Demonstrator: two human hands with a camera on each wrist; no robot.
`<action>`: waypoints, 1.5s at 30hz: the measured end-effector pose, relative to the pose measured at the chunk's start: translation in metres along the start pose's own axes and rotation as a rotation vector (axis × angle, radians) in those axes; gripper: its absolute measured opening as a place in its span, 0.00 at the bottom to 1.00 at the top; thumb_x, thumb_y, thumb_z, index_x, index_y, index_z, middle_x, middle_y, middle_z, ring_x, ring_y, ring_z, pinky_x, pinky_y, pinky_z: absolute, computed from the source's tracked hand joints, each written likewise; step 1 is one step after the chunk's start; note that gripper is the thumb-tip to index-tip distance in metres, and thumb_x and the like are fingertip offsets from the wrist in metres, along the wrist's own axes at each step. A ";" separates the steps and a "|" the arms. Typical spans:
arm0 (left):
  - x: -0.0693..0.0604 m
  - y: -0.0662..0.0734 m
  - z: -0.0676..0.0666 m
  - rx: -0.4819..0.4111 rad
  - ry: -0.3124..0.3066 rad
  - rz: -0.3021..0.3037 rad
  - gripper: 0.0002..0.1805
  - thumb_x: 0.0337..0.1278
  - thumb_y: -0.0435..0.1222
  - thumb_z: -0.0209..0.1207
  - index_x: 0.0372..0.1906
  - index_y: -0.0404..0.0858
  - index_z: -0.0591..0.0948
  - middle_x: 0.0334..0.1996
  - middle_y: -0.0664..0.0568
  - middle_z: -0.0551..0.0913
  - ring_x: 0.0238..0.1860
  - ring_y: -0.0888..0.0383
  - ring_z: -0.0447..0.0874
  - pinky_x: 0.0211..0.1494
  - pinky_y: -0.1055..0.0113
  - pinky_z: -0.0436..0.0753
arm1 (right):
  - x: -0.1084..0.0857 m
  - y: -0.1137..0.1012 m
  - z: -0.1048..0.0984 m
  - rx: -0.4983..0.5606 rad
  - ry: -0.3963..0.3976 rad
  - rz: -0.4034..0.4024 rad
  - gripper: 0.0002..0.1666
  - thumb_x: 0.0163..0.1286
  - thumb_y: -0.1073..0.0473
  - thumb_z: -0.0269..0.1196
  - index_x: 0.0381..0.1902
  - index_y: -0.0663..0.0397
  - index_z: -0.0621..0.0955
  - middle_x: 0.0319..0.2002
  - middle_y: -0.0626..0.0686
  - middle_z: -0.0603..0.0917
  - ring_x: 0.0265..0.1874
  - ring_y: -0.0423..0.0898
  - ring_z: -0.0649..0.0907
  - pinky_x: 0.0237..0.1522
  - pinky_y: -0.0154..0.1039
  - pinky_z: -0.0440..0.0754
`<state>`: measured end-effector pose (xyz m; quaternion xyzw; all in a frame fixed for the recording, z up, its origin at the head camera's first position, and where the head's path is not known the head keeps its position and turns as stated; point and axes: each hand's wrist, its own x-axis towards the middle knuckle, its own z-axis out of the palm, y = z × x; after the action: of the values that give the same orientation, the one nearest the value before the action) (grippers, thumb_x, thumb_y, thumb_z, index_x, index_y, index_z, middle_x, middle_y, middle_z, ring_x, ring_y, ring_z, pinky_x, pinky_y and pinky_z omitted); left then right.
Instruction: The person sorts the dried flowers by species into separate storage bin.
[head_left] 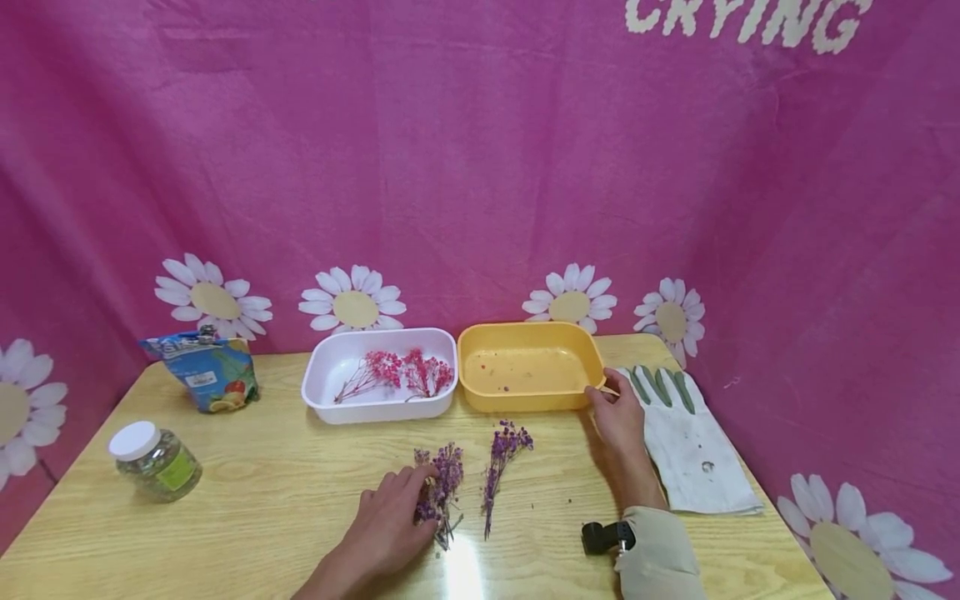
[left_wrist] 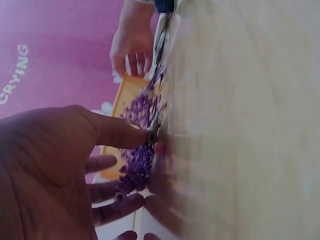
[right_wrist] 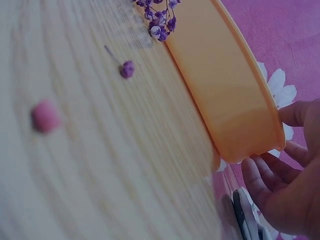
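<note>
In the head view, my left hand (head_left: 388, 523) lies over a bunch of dried purple flowers (head_left: 448, 471) on the table. The left wrist view shows the thumb against the stems and the other fingers spread loosely beside the purple heads (left_wrist: 136, 167). A second purple sprig (head_left: 501, 458) lies just to the right, apart from the hand. My right hand (head_left: 621, 417) grips the front right corner of a yellow plastic basin (head_left: 525, 402). Its thumb is at the rim and its fingers curl under the corner in the right wrist view. Small bits lie on the basin's floor.
A white basin (head_left: 382, 412) with pink dried flowers (head_left: 426, 373) stands left of the yellow one. Farther left are a blue bag (head_left: 206, 375) and a white-lidded jar (head_left: 167, 467). A white cloth item (head_left: 697, 467) with green finger-like strips lies at right.
</note>
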<state>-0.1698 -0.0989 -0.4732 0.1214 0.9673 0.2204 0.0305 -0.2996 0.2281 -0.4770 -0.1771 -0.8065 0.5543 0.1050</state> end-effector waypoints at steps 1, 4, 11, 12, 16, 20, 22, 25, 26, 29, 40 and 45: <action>0.000 -0.002 -0.001 -0.010 0.003 0.002 0.35 0.49 0.44 0.65 0.66 0.50 0.68 0.56 0.51 0.77 0.54 0.52 0.72 0.51 0.47 0.72 | 0.000 0.000 0.000 0.007 0.004 0.002 0.31 0.70 0.56 0.57 0.69 0.51 0.66 0.64 0.58 0.72 0.56 0.53 0.76 0.57 0.43 0.75; 0.001 -0.005 -0.004 -0.009 0.038 -0.009 0.37 0.47 0.44 0.66 0.66 0.50 0.68 0.56 0.50 0.76 0.55 0.51 0.73 0.52 0.47 0.71 | -0.001 -0.002 0.001 0.015 0.001 0.012 0.31 0.70 0.56 0.57 0.70 0.50 0.65 0.65 0.57 0.71 0.56 0.54 0.75 0.59 0.45 0.74; -0.002 -0.004 -0.007 0.060 0.054 -0.153 0.38 0.43 0.56 0.67 0.62 0.46 0.72 0.44 0.50 0.77 0.46 0.53 0.75 0.44 0.51 0.72 | -0.001 -0.002 0.000 0.015 -0.006 0.012 0.30 0.71 0.55 0.57 0.70 0.50 0.65 0.66 0.57 0.71 0.56 0.53 0.75 0.58 0.45 0.74; -0.002 -0.004 -0.007 0.064 0.042 -0.169 0.38 0.43 0.58 0.67 0.60 0.45 0.73 0.43 0.50 0.77 0.44 0.53 0.75 0.44 0.51 0.72 | -0.001 -0.002 0.000 0.017 -0.005 0.009 0.30 0.71 0.55 0.57 0.69 0.50 0.65 0.65 0.57 0.71 0.56 0.53 0.75 0.58 0.45 0.75; -0.002 -0.003 -0.007 0.061 -0.006 -0.210 0.36 0.41 0.60 0.68 0.51 0.40 0.76 0.38 0.48 0.80 0.41 0.51 0.78 0.45 0.46 0.74 | -0.002 -0.002 0.000 0.013 -0.003 0.002 0.30 0.71 0.55 0.57 0.69 0.50 0.66 0.65 0.57 0.71 0.55 0.53 0.76 0.57 0.45 0.75; 0.000 -0.004 -0.006 0.061 -0.001 -0.191 0.33 0.43 0.56 0.68 0.50 0.39 0.76 0.34 0.48 0.83 0.36 0.50 0.81 0.43 0.48 0.77 | -0.002 -0.003 0.000 0.002 -0.005 0.001 0.30 0.71 0.55 0.57 0.69 0.50 0.66 0.65 0.58 0.71 0.56 0.54 0.76 0.57 0.45 0.75; 0.001 -0.004 -0.006 0.056 0.020 -0.167 0.33 0.44 0.51 0.69 0.56 0.40 0.74 0.30 0.53 0.82 0.32 0.54 0.80 0.40 0.51 0.76 | -0.002 -0.004 0.000 0.002 -0.010 -0.003 0.30 0.71 0.55 0.56 0.69 0.50 0.65 0.65 0.58 0.71 0.56 0.54 0.76 0.57 0.45 0.75; 0.002 -0.006 -0.006 0.046 0.054 -0.136 0.39 0.44 0.45 0.69 0.64 0.42 0.69 0.26 0.58 0.78 0.28 0.58 0.76 0.36 0.55 0.75 | -0.002 -0.004 0.000 0.001 -0.014 -0.003 0.30 0.71 0.55 0.56 0.69 0.50 0.65 0.65 0.58 0.71 0.56 0.54 0.76 0.58 0.45 0.75; 0.002 -0.007 -0.006 0.041 0.062 -0.137 0.41 0.43 0.44 0.70 0.66 0.43 0.67 0.25 0.60 0.76 0.27 0.60 0.74 0.35 0.55 0.74 | -0.002 -0.003 0.000 -0.003 -0.015 -0.006 0.30 0.72 0.55 0.56 0.69 0.50 0.65 0.66 0.58 0.71 0.57 0.54 0.76 0.58 0.45 0.75; 0.002 -0.008 -0.008 0.035 0.064 -0.177 0.39 0.42 0.47 0.71 0.61 0.39 0.70 0.25 0.58 0.76 0.26 0.59 0.74 0.33 0.55 0.76 | -0.002 -0.003 0.001 -0.007 -0.014 -0.004 0.30 0.71 0.55 0.56 0.70 0.50 0.65 0.65 0.58 0.70 0.57 0.54 0.76 0.59 0.47 0.75; -0.001 -0.009 -0.009 0.029 0.064 -0.163 0.03 0.38 0.36 0.61 0.21 0.46 0.78 0.19 0.58 0.77 0.21 0.61 0.71 0.24 0.65 0.71 | -0.003 -0.001 0.000 -0.002 -0.008 -0.001 0.30 0.72 0.56 0.56 0.69 0.50 0.65 0.66 0.58 0.70 0.56 0.54 0.75 0.59 0.47 0.74; 0.000 -0.010 -0.008 -0.010 0.070 -0.168 0.03 0.38 0.34 0.59 0.21 0.46 0.77 0.18 0.59 0.76 0.20 0.62 0.70 0.24 0.67 0.69 | -0.004 0.000 -0.001 -0.001 -0.014 0.000 0.30 0.72 0.56 0.56 0.69 0.51 0.65 0.66 0.58 0.70 0.57 0.55 0.75 0.59 0.48 0.74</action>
<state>-0.1731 -0.1114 -0.4701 0.0317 0.9735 0.2261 0.0157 -0.2961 0.2271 -0.4767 -0.1734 -0.8075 0.5551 0.0990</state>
